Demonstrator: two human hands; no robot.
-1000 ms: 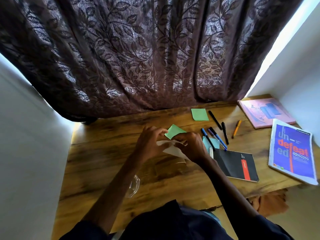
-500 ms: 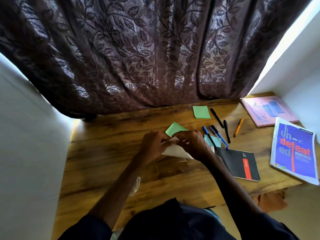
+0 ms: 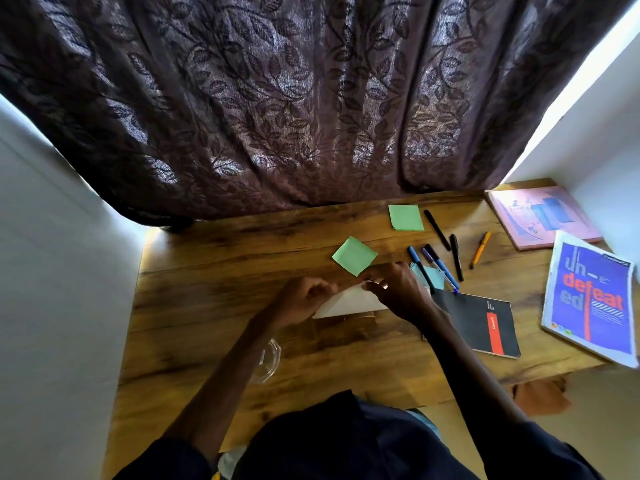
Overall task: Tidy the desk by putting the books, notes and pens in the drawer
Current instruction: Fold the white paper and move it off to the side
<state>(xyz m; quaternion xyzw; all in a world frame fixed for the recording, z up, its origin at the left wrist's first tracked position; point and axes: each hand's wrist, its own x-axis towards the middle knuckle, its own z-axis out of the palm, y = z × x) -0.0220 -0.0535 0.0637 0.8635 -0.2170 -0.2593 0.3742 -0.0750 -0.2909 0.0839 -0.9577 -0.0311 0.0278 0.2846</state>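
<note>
Left hand (image 3: 304, 299) and right hand (image 3: 398, 289) together pinch thin white paper sheet (image 3: 349, 301); may crease, or nudge square green sticky note (image 3: 354, 255) just beyond it.

- Left part of the surface (image 3: 194, 306) lies bare.
- Right part is crowded: pens (image 3: 437, 263), notes (image 3: 406, 217), books (image 3: 588, 299).
- Curtain (image 3: 277, 98) blocks the far edge.

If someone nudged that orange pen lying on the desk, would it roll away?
Probably a little: the orange pen looks slim and round, lying free on the flat wooden desk, touching nothing. Any clip might stop it, but the picture is too small to show one. It likely lifts easily, being thin.
</note>
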